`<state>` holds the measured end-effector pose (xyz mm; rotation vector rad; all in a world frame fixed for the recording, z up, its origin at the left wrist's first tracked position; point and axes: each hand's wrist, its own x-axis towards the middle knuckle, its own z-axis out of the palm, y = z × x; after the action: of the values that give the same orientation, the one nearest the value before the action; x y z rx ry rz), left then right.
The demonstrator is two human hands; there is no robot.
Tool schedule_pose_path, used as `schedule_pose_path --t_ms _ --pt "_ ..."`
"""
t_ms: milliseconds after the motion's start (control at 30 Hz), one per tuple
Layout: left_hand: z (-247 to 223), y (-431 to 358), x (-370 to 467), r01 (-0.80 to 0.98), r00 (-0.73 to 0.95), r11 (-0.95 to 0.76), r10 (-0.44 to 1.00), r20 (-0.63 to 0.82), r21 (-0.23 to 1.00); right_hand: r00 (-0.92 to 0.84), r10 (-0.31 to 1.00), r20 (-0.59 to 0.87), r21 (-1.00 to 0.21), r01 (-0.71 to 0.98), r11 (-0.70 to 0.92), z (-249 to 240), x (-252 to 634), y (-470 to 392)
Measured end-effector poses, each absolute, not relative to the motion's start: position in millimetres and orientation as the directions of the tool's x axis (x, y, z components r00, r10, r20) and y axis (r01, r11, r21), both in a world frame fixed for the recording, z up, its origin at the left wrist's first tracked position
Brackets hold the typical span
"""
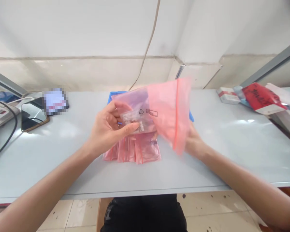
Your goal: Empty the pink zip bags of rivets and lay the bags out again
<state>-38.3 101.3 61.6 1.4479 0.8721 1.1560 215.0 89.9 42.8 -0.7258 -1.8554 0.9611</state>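
Observation:
A pink zip bag (164,109) with a red seal strip is held up over the middle of the table, its seal end to the right. Small pale parts show in its left end. My left hand (111,124) grips that end, thumb in front of the bag. My right hand (192,141) is behind the seal end, its fingers mostly hidden by the pink film. Several more pink bags (147,149) lie overlapping below, at the front of a blue tray (110,96) that is largely covered.
On the table (145,180), a phone (33,114), a blurred-out item (55,101) and a power strip (0,112) with cables are at left. A small white box (229,95) and a red packet (263,98) sit at right.

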Motion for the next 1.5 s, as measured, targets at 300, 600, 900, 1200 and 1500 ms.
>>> schedule_pose_path --t_ms 300,600,900,1200,1500 --pt "63.5 94.8 -36.0 0.127 0.351 -0.349 0.891 0.287 0.928 -0.252 0.896 0.366 -0.922 0.029 0.385 41.7 201.3 83.5" --pt "58.8 101.5 -41.5 -0.025 0.33 -0.373 0.873 0.36 0.927 -0.179 0.795 0.58 -0.75 0.266 0.606 41.7 208.4 83.7" --pt "62.9 109.7 -49.9 -0.247 0.346 -0.161 0.906 0.243 0.955 -0.396 0.704 0.59 -0.75 0.053 0.659 48.9 211.0 82.7" --pt "64.0 116.8 -47.7 -0.254 0.279 -0.046 0.953 0.118 0.966 -0.334 0.762 0.555 -0.828 -0.129 0.546 44.8 208.6 81.4" --pt "54.2 159.6 -86.0 0.3 -0.058 -0.401 0.898 0.436 0.865 -0.597 0.53 0.602 -0.526 0.203 0.826 40.2 199.1 74.4"
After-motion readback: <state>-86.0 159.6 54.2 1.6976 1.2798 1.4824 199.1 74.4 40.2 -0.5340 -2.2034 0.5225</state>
